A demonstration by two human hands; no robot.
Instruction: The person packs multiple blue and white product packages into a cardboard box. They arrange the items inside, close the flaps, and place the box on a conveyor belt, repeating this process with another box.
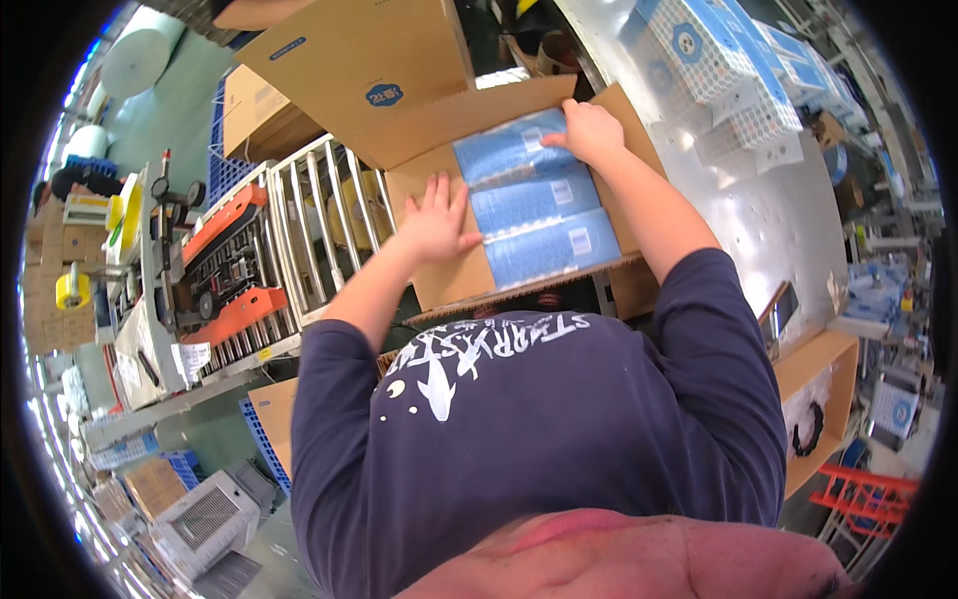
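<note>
An open cardboard carton (444, 281) lies in front of me with its flaps folded outward. Three blue packages (521, 202) with white labels lie side by side in it, one behind another. My left hand (436, 226) rests flat on the left flap, fingers spread, thumb close to the packages. At the far right corner, my right hand (595, 131) reaches over the farthest package, thumb and fingers apart. Its thumb lies by the package's top and its fingertips are near the far flap; neither hand has lifted anything.
Another large cardboard carton (359, 60) stands beyond. A roller conveyor (314, 220) with an orange-sided machine (239, 260) is at left. Blue-and-white patterned boxes (704, 60) stand on the metal table (768, 230) at right. An open carton (823, 369) is at lower right.
</note>
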